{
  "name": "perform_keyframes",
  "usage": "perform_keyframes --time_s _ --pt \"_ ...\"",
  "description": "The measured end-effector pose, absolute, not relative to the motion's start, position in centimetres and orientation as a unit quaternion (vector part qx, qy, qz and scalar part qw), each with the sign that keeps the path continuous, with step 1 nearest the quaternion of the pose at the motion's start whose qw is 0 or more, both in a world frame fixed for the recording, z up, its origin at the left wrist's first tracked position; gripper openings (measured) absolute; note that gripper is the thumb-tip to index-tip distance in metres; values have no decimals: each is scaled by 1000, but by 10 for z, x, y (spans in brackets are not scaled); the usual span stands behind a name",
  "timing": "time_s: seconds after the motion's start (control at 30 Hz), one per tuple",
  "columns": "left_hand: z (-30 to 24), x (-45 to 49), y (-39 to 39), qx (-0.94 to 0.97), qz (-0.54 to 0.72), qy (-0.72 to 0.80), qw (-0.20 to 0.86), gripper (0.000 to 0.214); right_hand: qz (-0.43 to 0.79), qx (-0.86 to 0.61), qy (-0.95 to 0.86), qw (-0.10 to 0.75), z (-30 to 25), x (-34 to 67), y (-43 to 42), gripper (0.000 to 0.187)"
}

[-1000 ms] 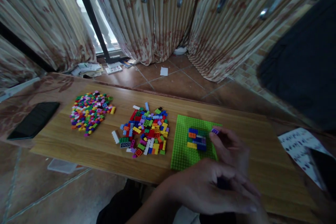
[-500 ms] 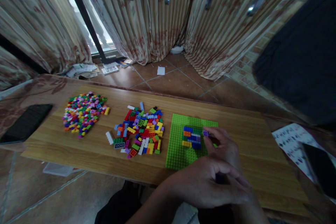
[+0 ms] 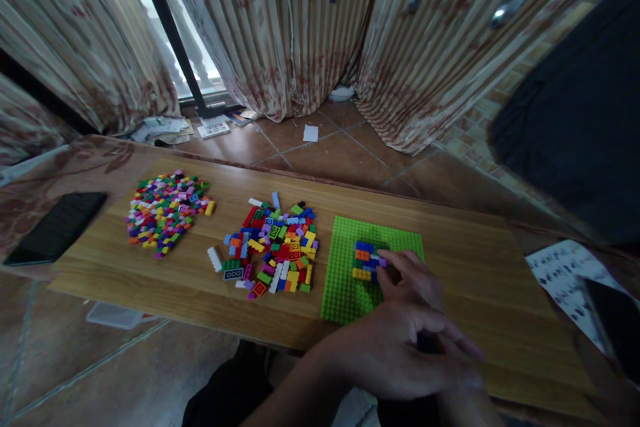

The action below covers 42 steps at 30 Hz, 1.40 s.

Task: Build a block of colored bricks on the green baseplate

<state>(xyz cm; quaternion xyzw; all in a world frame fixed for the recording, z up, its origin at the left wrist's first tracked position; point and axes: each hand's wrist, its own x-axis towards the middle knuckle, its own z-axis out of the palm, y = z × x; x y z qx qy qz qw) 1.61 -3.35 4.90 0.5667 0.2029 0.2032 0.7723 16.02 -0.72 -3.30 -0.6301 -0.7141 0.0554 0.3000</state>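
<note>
On the green baseplate (image 3: pixel 345 293) is a small cluster of blue, orange, yellow and white bricks (image 3: pixel 363 256). My right hand (image 3: pixel 413 280) pinches a small purple brick (image 3: pixel 383 261) at the right side of this cluster. The thumb and forefinger mostly cover that brick, and I cannot tell whether it is pressed down. Across my right wrist lies my left hand (image 3: pixel 395 347), its fingers curled. Something dark shows between its thumb and fingers; I cannot make out what it is.
Left of the baseplate lies a heap of larger mixed bricks (image 3: pixel 280 247), with a pile of smaller ones (image 3: pixel 167 213) beyond. A black tablet (image 3: pixel 55 227) is at the far left. At the right are a printed sheet (image 3: pixel 565 280) and a dark phone-like slab (image 3: pixel 613 317).
My right hand has moved left with the purple brick, from beside the cluster to its right edge. My left hand stays across the right wrist. The whole view has shifted slightly.
</note>
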Motion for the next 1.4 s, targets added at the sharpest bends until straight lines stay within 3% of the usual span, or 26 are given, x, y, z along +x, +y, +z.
perform_keyframes --time_s 0.43,0.8,1.4 --pt "44 15 -32 583 207 206 758 38 162 -648 -663 338 -26 158 -2 27" --pt "46 16 -33 577 212 222 757 39 114 -626 -698 329 -25 155 -3 18" --pt "43 16 -33 572 212 207 765 39 143 -629 -696 316 -18 164 -4 20"
